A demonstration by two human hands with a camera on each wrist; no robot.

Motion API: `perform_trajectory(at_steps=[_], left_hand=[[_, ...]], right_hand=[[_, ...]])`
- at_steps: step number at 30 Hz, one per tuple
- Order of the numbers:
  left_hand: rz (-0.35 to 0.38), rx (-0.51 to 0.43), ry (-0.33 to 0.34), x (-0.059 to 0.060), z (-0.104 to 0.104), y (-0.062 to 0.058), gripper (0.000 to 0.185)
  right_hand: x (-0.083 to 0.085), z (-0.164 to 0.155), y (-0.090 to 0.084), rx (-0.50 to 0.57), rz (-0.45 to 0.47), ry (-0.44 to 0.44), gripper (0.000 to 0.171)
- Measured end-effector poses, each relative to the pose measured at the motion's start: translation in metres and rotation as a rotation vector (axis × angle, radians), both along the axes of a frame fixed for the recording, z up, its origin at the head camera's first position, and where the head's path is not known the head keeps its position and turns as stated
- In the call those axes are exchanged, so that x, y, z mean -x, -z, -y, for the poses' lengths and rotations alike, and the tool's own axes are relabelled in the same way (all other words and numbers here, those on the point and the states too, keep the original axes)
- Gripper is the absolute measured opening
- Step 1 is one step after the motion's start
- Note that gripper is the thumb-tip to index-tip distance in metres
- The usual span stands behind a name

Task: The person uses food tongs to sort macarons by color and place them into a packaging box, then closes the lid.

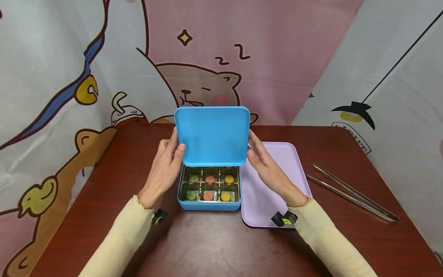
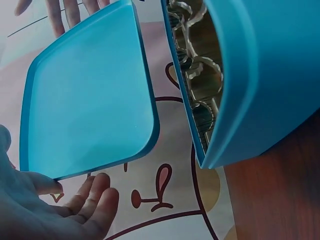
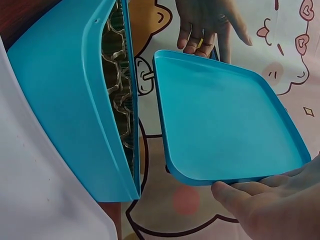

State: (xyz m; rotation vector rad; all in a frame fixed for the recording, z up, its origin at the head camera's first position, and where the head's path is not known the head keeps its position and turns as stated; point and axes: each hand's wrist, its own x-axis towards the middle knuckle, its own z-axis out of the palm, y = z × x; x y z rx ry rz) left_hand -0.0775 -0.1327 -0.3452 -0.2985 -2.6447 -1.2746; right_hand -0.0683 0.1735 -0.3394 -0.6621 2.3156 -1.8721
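Observation:
A blue lid [image 1: 212, 136] is held tilted up above the back of an open blue box [image 1: 209, 206]. My left hand [image 1: 162, 169] grips the lid's left edge, with the thumb on its front face. My right hand [image 1: 270, 169] grips the lid's right edge. The box sits on the table and holds several small round sweets, green, red and yellow, in a gold divider tray. The left wrist view shows the lid [image 2: 85, 95] above my left hand [image 2: 65, 210], beside the box [image 2: 265, 75]. The right wrist view shows the lid [image 3: 225, 120], my right hand [image 3: 270, 205] and the box [image 3: 65, 100].
A lilac tray [image 1: 290, 161] lies flat just right of the box, partly under my right forearm. Metal tongs [image 1: 349, 190] lie further right, near the table's right edge. The dark red table [image 1: 207, 246] is backed by a cartoon-print curtain.

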Motion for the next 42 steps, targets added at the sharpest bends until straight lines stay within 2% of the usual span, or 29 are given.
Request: perform_trajectory(at_steps=[8, 16, 19, 22, 26, 28, 35, 42], left_hand=[[0.038, -0.062, 0.031, 0.0, 0.0, -0.001, 0.065], [0.032, -0.161, 0.063, -0.003, -0.003, -0.004, 0.062], [0.018, -0.223, 0.083, -0.003, -0.005, -0.005, 0.067], [0.019, -0.349, 0.134, -0.003, -0.008, -0.005, 0.068], [0.053, -0.503, 0.187, -0.004, -0.01, -0.003, 0.064], [0.074, -0.533, 0.188, -0.005, -0.01, -0.002, 0.064], [0.128, -0.577, 0.176, -0.011, -0.011, 0.0, 0.065], [0.097, -0.593, 0.183, -0.014, -0.011, 0.003, 0.074]], right_hand=[[0.002, -0.001, 0.0, -0.015, -0.003, 0.004, 0.072], [0.002, -0.003, 0.0, -0.047, -0.003, 0.017, 0.072], [0.001, -0.003, 0.001, -0.081, -0.002, 0.026, 0.07], [-0.001, -0.002, 0.002, -0.1, 0.0, 0.022, 0.069], [-0.003, -0.002, 0.003, -0.109, -0.004, 0.016, 0.067], [-0.004, -0.003, 0.003, -0.105, -0.004, 0.016, 0.066], [-0.006, -0.006, 0.004, -0.069, 0.011, 0.026, 0.067], [-0.008, -0.008, 0.006, -0.024, 0.028, 0.025, 0.074]])
